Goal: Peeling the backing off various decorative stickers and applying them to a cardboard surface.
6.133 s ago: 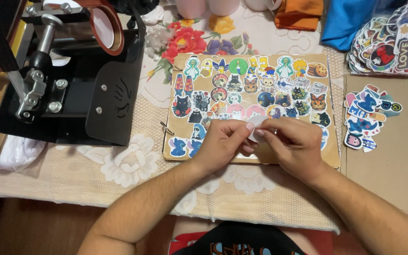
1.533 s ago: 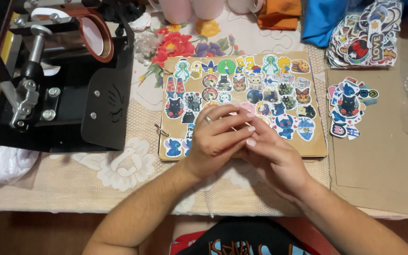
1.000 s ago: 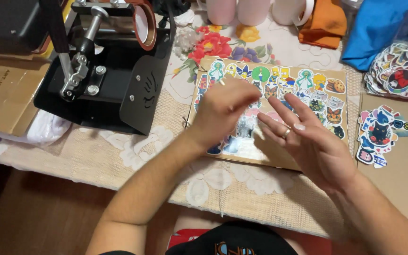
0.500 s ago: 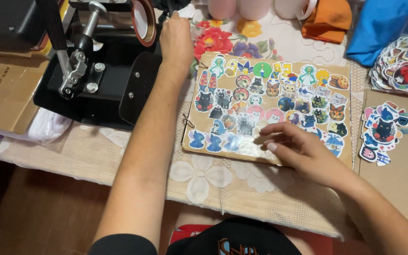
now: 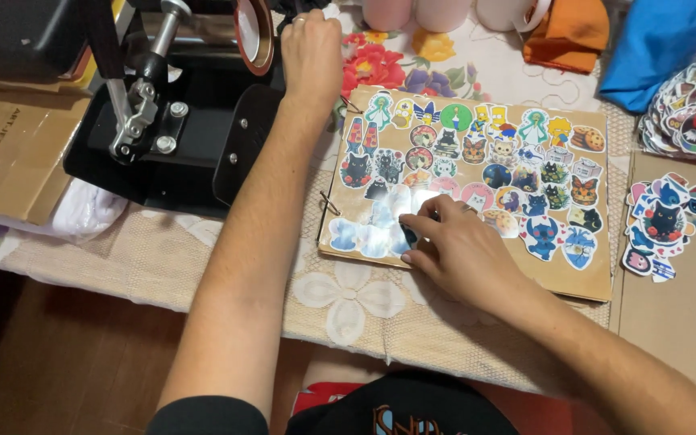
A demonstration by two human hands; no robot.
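At the press point(image 5: 179, 121), left hand point(image 5: 310, 50) has arrived; right hand point(image 5: 461, 250) stays on board point(image 5: 582, 274).

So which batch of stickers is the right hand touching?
The stickers laid out on the brown board; the right hand presses its lower left, while the loose piles lie farther right.

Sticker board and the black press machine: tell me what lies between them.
In the head view, the left forearm crosses that gap, over lace tablecloth, between the sticker board and the black press. The left hand reaches the press's far end.
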